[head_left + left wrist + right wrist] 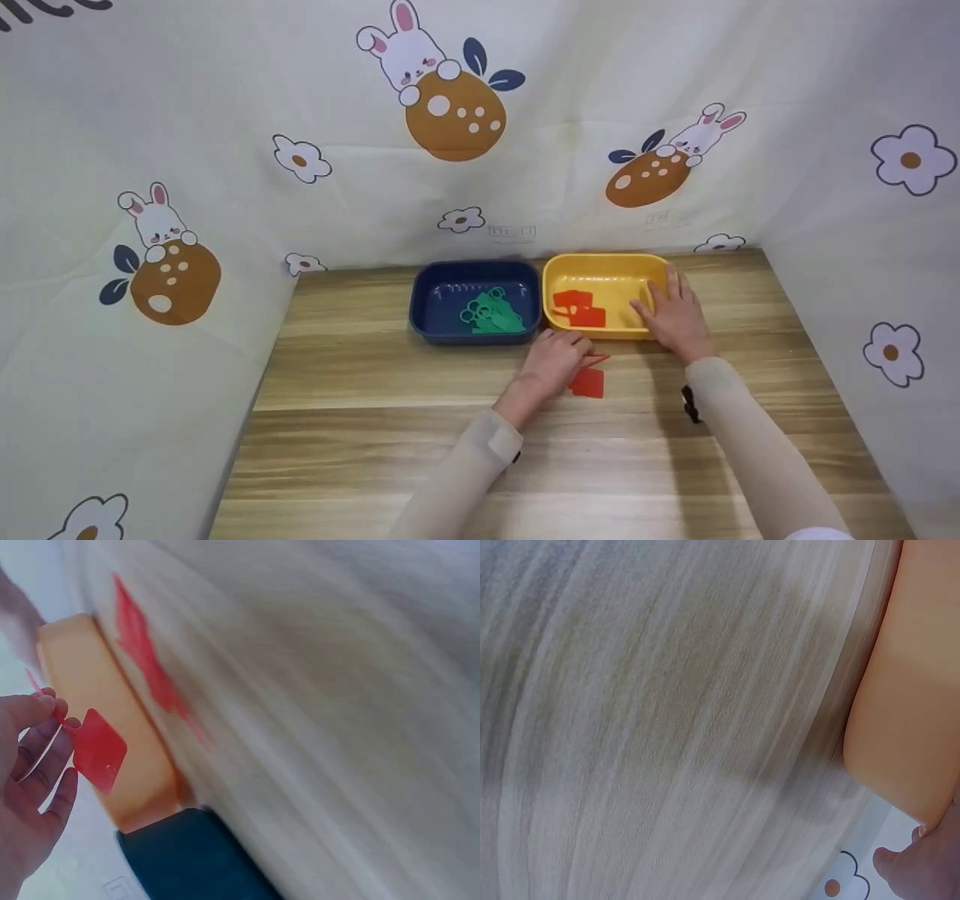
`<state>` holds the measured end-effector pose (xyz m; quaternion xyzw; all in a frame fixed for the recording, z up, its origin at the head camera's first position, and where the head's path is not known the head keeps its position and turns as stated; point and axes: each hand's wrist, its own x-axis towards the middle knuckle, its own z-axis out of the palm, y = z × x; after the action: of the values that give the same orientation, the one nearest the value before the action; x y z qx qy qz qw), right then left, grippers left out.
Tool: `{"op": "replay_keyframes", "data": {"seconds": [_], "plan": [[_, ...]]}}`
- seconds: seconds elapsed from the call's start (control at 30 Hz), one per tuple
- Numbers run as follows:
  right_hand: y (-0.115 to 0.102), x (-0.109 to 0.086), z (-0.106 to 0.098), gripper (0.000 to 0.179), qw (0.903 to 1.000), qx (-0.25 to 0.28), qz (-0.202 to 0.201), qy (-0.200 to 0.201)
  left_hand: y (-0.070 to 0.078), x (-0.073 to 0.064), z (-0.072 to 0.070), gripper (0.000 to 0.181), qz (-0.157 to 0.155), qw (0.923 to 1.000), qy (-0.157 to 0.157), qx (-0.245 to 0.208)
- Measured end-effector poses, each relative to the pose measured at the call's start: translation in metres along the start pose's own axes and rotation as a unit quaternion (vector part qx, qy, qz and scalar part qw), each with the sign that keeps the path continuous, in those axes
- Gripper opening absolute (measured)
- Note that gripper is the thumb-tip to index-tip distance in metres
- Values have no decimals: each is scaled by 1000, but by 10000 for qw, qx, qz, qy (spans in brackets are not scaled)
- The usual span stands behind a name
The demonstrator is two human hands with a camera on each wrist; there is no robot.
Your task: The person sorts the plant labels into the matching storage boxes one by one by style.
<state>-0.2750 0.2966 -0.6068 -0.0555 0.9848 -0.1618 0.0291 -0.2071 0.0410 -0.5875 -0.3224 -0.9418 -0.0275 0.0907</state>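
Observation:
My left hand (553,361) pinches a flat red plastic tag (101,752) by its thin strip, just in front of the yellow bin (609,333). Below the hand, another red tag (589,382) lies on the table; the left wrist view shows it blurred. My right hand (679,321) holds the right side of the yellow bin, thumb over the inside and other fingers along the rim. Inside that bin, at its left, lie several red tags (587,317). Only part of the right hand (922,870) shows at the bin's corner in the right wrist view.
A dark blue bin (439,337) stands against the yellow bin's left side, with several green tags with ring ends (495,319) in it. Both bins are at the back of the wooden table (360,435), by a patterned cloth wall (570,180).

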Motion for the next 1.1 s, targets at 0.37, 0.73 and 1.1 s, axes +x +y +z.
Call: {"op": "replay_keyframes", "data": {"seconds": [0.37, 0.73, 1.1], "plan": [[1, 0, -1, 76, 10000, -21, -23, -10, -10, 5, -24, 14, -526, 9823, 90, -1797], [2, 0, 0, 76, 9999, 99, -27, 40, -23, 12, -33, 15, -929, 9560, 217, -2776], [3, 1, 2, 76, 10000, 66, 21, 63, -34, 27, -35, 13, -1205, 9373, 459, -3238]]}}
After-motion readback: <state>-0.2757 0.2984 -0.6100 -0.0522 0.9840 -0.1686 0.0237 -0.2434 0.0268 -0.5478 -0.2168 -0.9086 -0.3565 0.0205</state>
